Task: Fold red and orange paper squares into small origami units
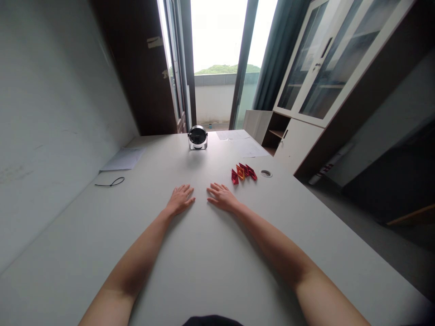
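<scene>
Both my hands rest palm down on the white table (190, 253), a short gap between them. My left hand (181, 199) has its fingers spread and holds nothing. My right hand (221, 197) also lies flat with fingers apart, nothing in it. Just beyond the right hand, to its right, stands a row of several small folded-paper pieces, red (234, 176) and orange (240, 172). Farther off, ahead of both hands, a round dark-faced device on a silver stand (197, 136) faces me; its exact kind I cannot make out.
A black cable tie (110, 183) lies at the left, near papers (124, 159) by the wall. More white sheets (249, 147) lie at the far right. A round cable hole (266, 173) sits near the right edge. Beyond are a glass door and a cabinet (306, 138).
</scene>
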{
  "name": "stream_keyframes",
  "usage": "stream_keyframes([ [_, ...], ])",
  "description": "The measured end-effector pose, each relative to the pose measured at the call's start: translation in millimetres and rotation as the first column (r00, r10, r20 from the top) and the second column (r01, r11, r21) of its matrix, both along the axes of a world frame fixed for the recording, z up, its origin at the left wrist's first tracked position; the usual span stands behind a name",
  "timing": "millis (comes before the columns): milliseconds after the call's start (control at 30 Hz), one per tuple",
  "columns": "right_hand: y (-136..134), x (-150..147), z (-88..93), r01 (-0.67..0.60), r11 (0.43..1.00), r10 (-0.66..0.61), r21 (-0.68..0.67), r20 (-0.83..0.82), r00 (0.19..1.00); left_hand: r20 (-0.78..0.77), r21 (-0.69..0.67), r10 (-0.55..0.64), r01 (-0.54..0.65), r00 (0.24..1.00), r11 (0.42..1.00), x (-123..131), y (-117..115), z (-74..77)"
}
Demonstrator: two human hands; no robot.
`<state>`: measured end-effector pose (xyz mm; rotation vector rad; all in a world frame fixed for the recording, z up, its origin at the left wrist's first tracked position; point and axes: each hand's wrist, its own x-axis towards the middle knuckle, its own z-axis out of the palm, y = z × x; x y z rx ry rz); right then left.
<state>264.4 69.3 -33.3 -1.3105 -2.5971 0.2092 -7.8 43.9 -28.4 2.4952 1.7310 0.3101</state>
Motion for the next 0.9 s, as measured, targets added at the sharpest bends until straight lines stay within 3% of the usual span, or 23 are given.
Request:
stream_keyframes([
  [433, 1.4, -0.4, -1.2, -0.009, 1.000, 0.010, -0.015, 0.032, 0.999, -0.034, -0.062, -0.003, 0.001, 0.999, 0.998, 3.8, -3.4, 1.4],
  [600, 2.3, 1.7, 0.7, 0.019, 0.998, -0.016, 0.059, -0.047, 0.999, -0.020, -0.038, 0.000, -0.001, 1.000, 0.999, 4.3, -3.8, 3.4],
  [700, 10.5, 16.0, 6.0, 0.185, 0.966, -0.156, 0.181, -0.166, 0.974, -0.017, -0.026, -0.006, 0.006, 1.000, 1.000, 4.3, -3.2, 3.3],
  [800, 21.3, 39.6, 10.8, 0.459, 0.853, -0.386, 0.248, -0.290, 0.876, -0.020, -0.024, -0.012, 0.012, 1.000, 1.000, 3.7, -1.6, 1.8],
  [900, 28.2, 58.1, 12.1, 0.610, 0.748, -0.538, 0.262, -0.299, 0.788, -0.022, -0.017, -0.015, 0.015, 1.000, 1.000, 3.3, -0.4, 1.0],
])
